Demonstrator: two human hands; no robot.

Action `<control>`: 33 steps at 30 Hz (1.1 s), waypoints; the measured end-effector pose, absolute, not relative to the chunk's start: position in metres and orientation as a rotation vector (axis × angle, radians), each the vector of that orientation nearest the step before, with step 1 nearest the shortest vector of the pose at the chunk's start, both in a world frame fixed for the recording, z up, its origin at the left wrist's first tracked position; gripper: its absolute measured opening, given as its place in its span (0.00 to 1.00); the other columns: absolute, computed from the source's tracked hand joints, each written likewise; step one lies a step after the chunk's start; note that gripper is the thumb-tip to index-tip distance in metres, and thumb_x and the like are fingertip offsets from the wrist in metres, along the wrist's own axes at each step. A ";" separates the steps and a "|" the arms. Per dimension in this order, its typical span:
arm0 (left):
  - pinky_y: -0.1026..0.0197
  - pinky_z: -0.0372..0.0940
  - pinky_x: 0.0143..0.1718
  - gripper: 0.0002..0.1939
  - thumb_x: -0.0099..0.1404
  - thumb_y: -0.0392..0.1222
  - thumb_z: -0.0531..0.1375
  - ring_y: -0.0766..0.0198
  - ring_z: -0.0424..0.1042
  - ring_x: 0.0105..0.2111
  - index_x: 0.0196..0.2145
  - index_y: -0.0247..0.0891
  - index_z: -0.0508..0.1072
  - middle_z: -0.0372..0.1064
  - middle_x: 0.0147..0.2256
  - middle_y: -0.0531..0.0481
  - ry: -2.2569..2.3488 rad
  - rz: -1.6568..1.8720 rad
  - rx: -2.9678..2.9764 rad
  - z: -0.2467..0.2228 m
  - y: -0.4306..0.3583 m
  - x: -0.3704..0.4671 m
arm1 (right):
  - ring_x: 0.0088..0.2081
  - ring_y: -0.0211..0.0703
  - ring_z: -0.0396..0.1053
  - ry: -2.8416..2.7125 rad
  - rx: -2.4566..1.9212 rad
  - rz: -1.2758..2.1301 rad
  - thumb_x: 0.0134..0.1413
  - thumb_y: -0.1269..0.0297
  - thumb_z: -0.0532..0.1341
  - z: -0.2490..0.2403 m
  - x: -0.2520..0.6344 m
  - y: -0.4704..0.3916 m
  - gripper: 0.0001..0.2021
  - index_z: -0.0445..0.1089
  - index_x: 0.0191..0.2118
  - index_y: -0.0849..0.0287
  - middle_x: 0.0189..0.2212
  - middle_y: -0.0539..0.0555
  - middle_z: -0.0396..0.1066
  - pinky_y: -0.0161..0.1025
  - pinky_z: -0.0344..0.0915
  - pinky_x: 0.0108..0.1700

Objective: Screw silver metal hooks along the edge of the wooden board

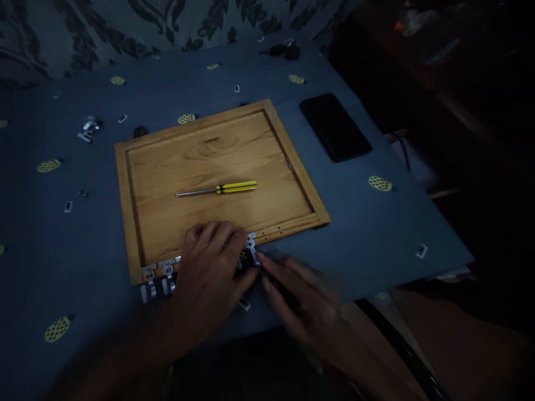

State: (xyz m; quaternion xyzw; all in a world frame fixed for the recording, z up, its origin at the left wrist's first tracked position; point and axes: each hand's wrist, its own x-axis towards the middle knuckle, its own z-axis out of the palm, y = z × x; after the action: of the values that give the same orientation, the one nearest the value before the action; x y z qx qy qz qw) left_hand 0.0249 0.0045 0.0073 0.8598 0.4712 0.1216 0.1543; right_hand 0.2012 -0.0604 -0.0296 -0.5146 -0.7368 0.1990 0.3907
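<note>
Covering the middle of the near rail, the left hand (pixel 215 262) blocks the view of what sits beneath it. A yellow-and-black screwdriver (pixel 236 187) lies on the panel of the framed wooden board (pixel 234 147), its tip toward the left. To the right of the board, a black phone-like slab (pixel 335 128) lies on the blue table cover (pixel 355 239). Near the back edge is a small dark object (pixel 286 51), too dim to identify; off to the left are a loose metal fitting (pixel 89 129) and a few tiny metal bits (pixel 82 194). Patterned fabric (pixel 146 25) stands behind the table.

Yellow spotted ovals and small pale label-like marks are printed on the cover; any lettering is too small to read.

The board lies flat near the middle of the table, light brown and grained, with a raised frame around a recessed panel. On its near rail, 2 silvery hinges (pixel 159 275) show left of the left hand, and 1 metal hinge piece (pixel 251 244) shows just right of it, beside 4 small dark holes.

The left hand's fingers are bent and close together; its grip cannot be told. The right hand (pixel 307 306) has its fingertips and thumb drawn near each other at the hinge piece's lower end; what they grip is unclear.
</note>
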 end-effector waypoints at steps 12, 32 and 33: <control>0.46 0.62 0.49 0.14 0.64 0.42 0.70 0.49 0.71 0.47 0.46 0.38 0.75 0.76 0.47 0.45 1.356 0.324 2.452 0.009 0.005 0.025 | 0.32 0.39 0.76 -1.911 -1.297 0.500 0.66 0.74 0.59 -0.031 0.201 -0.059 0.18 0.71 0.59 0.61 0.34 0.54 0.75 0.36 0.78 0.37; 0.46 0.60 0.49 0.16 0.62 0.39 0.71 0.49 0.71 0.46 0.46 0.35 0.75 0.75 0.44 0.47 1.339 0.398 2.433 0.006 0.006 0.024 | 0.31 0.39 0.76 -1.884 -1.300 0.515 0.65 0.76 0.58 -0.021 0.206 -0.062 0.18 0.75 0.57 0.59 0.32 0.53 0.78 0.35 0.77 0.33; 0.46 0.60 0.49 0.16 0.62 0.39 0.71 0.49 0.71 0.46 0.47 0.35 0.75 0.75 0.45 0.47 1.334 0.396 2.433 0.006 0.006 0.024 | 0.30 0.38 0.76 -1.882 -1.306 0.509 0.66 0.75 0.58 -0.019 0.207 -0.062 0.17 0.75 0.56 0.58 0.31 0.52 0.77 0.35 0.77 0.33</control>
State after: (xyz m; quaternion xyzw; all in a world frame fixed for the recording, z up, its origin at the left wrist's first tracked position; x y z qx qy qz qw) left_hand 0.0240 0.0057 0.0059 0.8556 0.4691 0.1394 0.1684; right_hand 0.2067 -0.0616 -0.0187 -0.5130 -0.7396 0.2000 0.3870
